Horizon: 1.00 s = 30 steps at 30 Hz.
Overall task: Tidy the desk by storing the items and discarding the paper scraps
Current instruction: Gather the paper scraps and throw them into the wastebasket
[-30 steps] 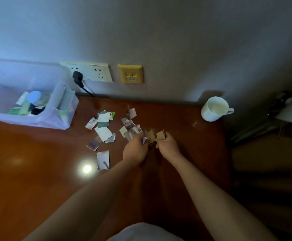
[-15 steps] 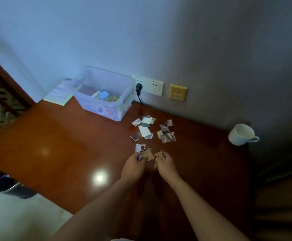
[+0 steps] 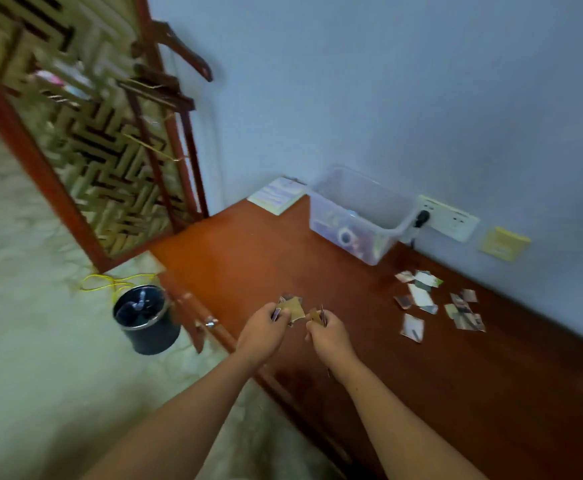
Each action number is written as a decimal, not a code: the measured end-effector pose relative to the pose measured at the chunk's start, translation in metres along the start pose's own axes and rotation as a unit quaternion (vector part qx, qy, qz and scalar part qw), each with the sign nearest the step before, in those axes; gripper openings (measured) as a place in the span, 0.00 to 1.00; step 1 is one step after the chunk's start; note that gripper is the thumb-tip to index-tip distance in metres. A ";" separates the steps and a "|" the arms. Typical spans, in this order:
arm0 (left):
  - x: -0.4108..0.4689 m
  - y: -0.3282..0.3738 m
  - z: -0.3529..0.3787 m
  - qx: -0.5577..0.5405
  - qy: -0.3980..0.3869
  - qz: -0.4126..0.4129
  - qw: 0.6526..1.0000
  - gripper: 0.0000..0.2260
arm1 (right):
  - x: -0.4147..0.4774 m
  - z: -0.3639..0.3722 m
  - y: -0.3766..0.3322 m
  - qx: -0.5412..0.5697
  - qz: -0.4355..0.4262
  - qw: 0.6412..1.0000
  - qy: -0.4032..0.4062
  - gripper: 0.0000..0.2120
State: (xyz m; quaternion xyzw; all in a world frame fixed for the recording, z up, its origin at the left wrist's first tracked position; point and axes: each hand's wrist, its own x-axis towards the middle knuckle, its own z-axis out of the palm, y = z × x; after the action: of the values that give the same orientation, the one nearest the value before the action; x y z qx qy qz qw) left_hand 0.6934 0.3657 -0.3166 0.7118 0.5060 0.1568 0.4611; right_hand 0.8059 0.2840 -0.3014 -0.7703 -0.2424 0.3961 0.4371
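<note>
My left hand (image 3: 262, 332) grips a small bunch of paper scraps (image 3: 292, 308) above the left part of the brown desk (image 3: 255, 258). Close beside it, my right hand (image 3: 330, 337) pinches a few more scraps (image 3: 317, 315). Several loose scraps (image 3: 421, 299) lie on the desk to the right, near the wall. A clear plastic storage box (image 3: 356, 216) with small items inside stands at the back of the desk. A dark round waste bin (image 3: 146, 318) stands on the floor left of the desk, below and left of my hands.
A notepad (image 3: 278, 195) lies at the desk's back left corner. A white socket strip (image 3: 447, 218) with a black plug and a yellow wall plate (image 3: 505, 243) are on the wall. A wooden lattice screen (image 3: 85, 133) and a yellow cable (image 3: 110, 282) are on the left.
My view has swung left and the bin has come fully into sight. Both hands, still holding scraps, have moved away from the scrap pile toward the desk's left edge.
</note>
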 end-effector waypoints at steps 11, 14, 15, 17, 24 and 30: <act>-0.034 -0.151 -0.219 -0.073 0.176 -0.148 0.971 0.11 | -0.009 0.255 -0.067 -0.067 -0.059 0.976 -0.200 0.08; -0.041 -0.182 -0.255 -0.090 0.211 -0.185 0.956 0.11 | -0.010 0.308 -0.081 -0.087 -0.075 0.965 -0.236 0.09; -0.040 -0.192 -0.265 -0.096 0.220 -0.196 0.951 0.11 | -0.006 0.325 -0.084 -0.089 -0.078 0.962 -0.248 0.09; -0.034 -0.209 -0.282 -0.102 0.229 -0.215 0.944 0.11 | 0.000 0.353 -0.092 -0.106 -0.080 0.955 -0.265 0.09; 0.041 -0.266 -0.332 -0.116 0.238 -0.264 0.927 0.14 | 0.079 0.439 -0.116 -0.136 -0.051 0.941 -0.305 0.06; 0.157 -0.321 -0.378 -0.113 0.203 -0.322 0.918 0.13 | 0.196 0.521 -0.140 -0.138 0.033 0.941 -0.306 0.06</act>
State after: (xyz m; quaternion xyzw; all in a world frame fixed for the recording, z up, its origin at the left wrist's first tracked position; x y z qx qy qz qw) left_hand 0.3169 0.7097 -0.4176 0.4069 0.7694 0.1970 0.4513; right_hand 0.4854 0.7457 -0.4169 -0.6722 -0.3915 0.5894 0.2178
